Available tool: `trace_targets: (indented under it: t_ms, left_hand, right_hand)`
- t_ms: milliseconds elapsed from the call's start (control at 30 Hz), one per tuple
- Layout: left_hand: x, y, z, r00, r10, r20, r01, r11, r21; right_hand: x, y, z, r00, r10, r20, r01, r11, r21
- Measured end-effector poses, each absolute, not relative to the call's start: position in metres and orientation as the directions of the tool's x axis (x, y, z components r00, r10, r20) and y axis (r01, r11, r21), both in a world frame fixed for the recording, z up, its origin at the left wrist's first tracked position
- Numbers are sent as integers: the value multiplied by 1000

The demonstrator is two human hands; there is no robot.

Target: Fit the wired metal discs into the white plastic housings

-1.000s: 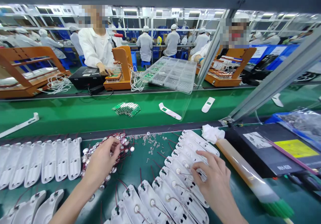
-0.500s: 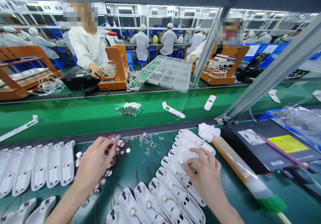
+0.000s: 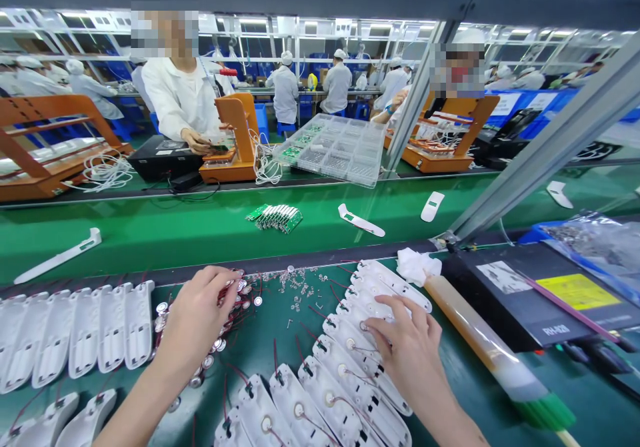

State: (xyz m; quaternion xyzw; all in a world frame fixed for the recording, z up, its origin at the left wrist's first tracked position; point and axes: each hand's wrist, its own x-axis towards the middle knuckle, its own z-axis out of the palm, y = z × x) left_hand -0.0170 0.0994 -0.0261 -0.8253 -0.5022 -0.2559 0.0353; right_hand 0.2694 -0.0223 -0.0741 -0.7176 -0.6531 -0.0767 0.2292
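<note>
My left hand [image 3: 200,317] is over a pile of small round metal discs with red wires [image 3: 220,344]. Its thumb and fingertips are curled together at the pile's far edge, and what they pinch is hidden. My right hand [image 3: 410,340] hovers at a row of white plastic shells [image 3: 345,390], several with a round disc and wires inside. Its thumb tip is close to one disc [image 3: 364,325]; a gap shows between thumb and forefinger. Tiny clear parts [image 3: 299,290] lie scattered between my hands.
More white shells [image 3: 83,333] line the left. At right are a glue-filled tube with a green end [image 3: 480,340], a black box [image 3: 540,300] and a slanted metal post [image 3: 545,140]. Beyond, a green belt [image 3: 150,233] carries circuit boards [image 3: 275,217]; co-workers sit behind orange fixtures [image 3: 243,133].
The circuit boards and white pieces on the belt have shifted right. My left hand has moved slightly right and up; my right hand has barely moved. A co-worker's hand now shows behind the post.
</note>
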Motion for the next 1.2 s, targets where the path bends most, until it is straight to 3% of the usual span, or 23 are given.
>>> trace_targets:
  t_ms: [100,167,267,367,467,567,700,800,867,933,967,1067,1200]
  left_hand:
    - [-17,99,-25,401,806,435,849,-505,153]
    - [-14,95,-24,381,818,430,846,-496,194]
    - [0,83,-21,287,882,373,749,-450,487]
    - [23,65,-15,280,948,153,488,-278,827]
    - [45,48,-10,332,943,28,308,-136,942]
    - [57,33,-10,349,937,-12,280,-92,956]
    - [59,20,-24,394,919,13,414,-190,890]
    - [52,23,-36,505,862,40,542,-354,762]
    - [41,36,-43,502,863,55,703,-444,556]
    - [28,56,-49,422,899,120,859,-438,266]
    - [22,66,-53,397,907,138,887,-418,195]
    - [8,89,-66,380,911,161,906,-402,133]
    - [-1,100,-80,402,896,188,893,-429,137]
  right_hand:
    - [270,-21,-75,85,923,376,988,-30,-151]
    - [269,-20,-71,70,918,390,991,-18,-135]
    - [261,-17,-54,49,846,531,978,68,-198]
    - [239,-14,-31,-28,755,655,904,299,-306]
    - [215,-13,-18,-78,735,673,847,405,-345]
    - [204,-16,-23,-107,707,699,841,439,-316]
    - [211,-26,-40,-180,721,669,826,480,-295]
    - [225,-32,-48,-208,755,622,814,486,-318]
    - [240,-32,-50,-128,778,615,842,412,-347]
    - [262,-28,-52,-1,781,625,902,270,-337]
    - [274,-26,-53,53,776,629,932,188,-310]
    - [304,-21,-57,130,797,590,979,-8,-204]
    - [313,-17,-65,174,861,478,980,-105,-168]
